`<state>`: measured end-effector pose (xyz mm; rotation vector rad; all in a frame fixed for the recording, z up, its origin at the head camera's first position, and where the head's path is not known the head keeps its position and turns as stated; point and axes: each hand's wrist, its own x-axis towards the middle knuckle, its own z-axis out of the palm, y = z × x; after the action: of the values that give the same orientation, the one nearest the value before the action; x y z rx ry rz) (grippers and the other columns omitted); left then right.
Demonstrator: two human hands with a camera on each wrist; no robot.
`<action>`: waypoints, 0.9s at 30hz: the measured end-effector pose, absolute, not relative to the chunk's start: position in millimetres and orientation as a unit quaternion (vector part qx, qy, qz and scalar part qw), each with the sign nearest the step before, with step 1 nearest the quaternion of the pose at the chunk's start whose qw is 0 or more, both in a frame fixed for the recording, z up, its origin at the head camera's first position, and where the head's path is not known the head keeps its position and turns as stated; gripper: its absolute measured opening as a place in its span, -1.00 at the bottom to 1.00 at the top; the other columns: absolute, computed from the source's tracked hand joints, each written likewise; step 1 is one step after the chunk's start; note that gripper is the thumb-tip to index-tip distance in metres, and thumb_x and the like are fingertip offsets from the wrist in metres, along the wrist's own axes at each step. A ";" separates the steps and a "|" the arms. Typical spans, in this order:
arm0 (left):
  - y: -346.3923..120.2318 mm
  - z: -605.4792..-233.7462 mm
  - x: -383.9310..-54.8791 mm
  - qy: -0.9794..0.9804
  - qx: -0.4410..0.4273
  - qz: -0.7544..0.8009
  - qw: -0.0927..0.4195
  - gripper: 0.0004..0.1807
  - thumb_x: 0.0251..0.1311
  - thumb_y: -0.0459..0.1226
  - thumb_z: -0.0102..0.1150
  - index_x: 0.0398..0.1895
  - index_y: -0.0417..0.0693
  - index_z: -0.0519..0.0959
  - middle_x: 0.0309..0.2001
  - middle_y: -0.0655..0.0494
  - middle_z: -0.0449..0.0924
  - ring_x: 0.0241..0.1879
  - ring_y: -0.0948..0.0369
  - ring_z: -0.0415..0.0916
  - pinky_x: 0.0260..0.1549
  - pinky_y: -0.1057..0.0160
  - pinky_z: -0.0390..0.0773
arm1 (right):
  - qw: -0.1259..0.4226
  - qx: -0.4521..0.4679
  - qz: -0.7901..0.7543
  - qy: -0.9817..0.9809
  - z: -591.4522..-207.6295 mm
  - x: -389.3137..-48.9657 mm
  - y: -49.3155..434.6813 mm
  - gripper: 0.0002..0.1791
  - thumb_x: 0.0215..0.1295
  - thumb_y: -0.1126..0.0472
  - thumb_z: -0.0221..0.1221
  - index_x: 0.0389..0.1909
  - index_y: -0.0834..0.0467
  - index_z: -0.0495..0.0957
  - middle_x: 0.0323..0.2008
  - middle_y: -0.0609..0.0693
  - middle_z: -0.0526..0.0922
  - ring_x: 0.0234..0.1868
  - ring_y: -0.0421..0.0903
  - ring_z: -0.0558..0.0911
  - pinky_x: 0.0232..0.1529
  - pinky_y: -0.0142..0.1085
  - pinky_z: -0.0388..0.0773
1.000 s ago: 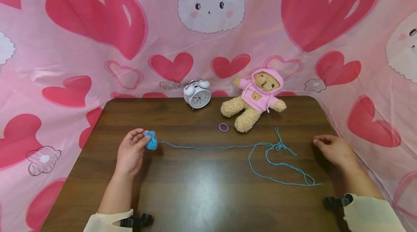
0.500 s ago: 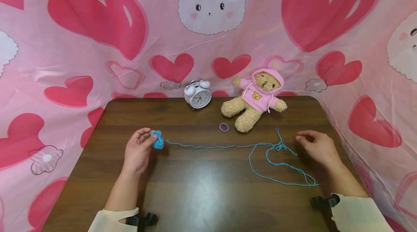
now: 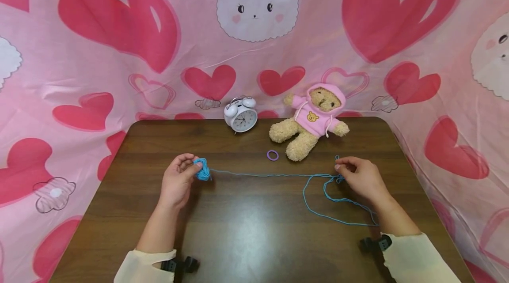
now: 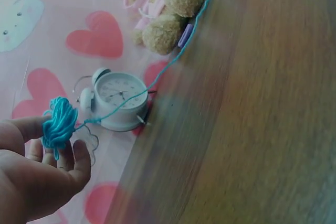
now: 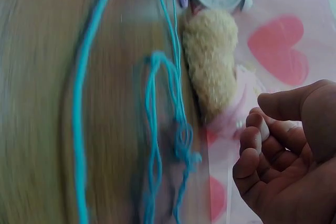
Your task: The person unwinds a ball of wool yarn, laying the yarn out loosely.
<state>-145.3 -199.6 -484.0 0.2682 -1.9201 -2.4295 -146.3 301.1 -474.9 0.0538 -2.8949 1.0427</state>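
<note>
My left hand [image 3: 176, 183] pinches a small wound bundle of light-blue yarn [image 3: 203, 170] between thumb and fingers, raised above the table. From the yarn bundle [image 4: 59, 124] a single strand [image 3: 262, 175] runs rightward to a knotted tangle of the same yarn [image 5: 184, 142], with loose loops lying in front of it. Over that tangle hovers my right hand [image 3: 363, 180], hiding part of it in the head view. In the right wrist view the right hand's [image 5: 294, 153] fingers are loosely curled with nothing between them, apart from the yarn.
A white alarm clock [image 3: 241, 116] stands at the table's back edge. To its right a teddy bear [image 3: 314, 115] in a pink hoodie leans against the heart-printed cloth [image 3: 254, 58]. A purple ring [image 3: 272, 155] lies on the brown table [image 3: 246, 239] near the bear's foot.
My right hand has moved left from the table's right side to over the yarn tangle. The left hand has shifted right with the yarn bundle, still holding it.
</note>
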 end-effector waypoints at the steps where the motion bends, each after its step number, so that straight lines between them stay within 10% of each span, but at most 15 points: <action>1: -198.6 -484.1 -145.7 -0.617 0.088 -0.782 0.015 -0.67 0.38 -0.44 0.27 0.09 -0.11 0.40 -0.06 0.12 0.56 -0.09 0.22 0.57 -0.26 0.38 0.56 | 0.030 0.020 0.341 -0.939 -475.0 -146.5 296.8 -0.68 0.47 0.02 0.25 0.02 0.17 0.73 -0.24 0.02 0.78 -0.30 -0.07 0.60 -0.34 -0.28 0.49; 27: -154.2 -481.8 -148.8 -0.580 0.046 -0.813 -0.020 -0.67 0.34 -0.52 0.25 0.06 -0.17 0.40 -0.07 0.07 0.59 -0.11 0.18 0.60 -0.22 0.31 0.65 | -0.001 0.104 0.437 -0.894 -479.1 -153.0 187.8 -0.79 0.36 0.19 0.34 -0.07 0.18 0.75 -0.45 -0.12 0.71 -0.50 -0.19 0.58 -0.49 -0.33 0.50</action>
<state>-148.8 -154.2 -481.8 0.1468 -1.8461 -2.5878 -153.0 187.8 -479.1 0.3279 -2.8093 1.3726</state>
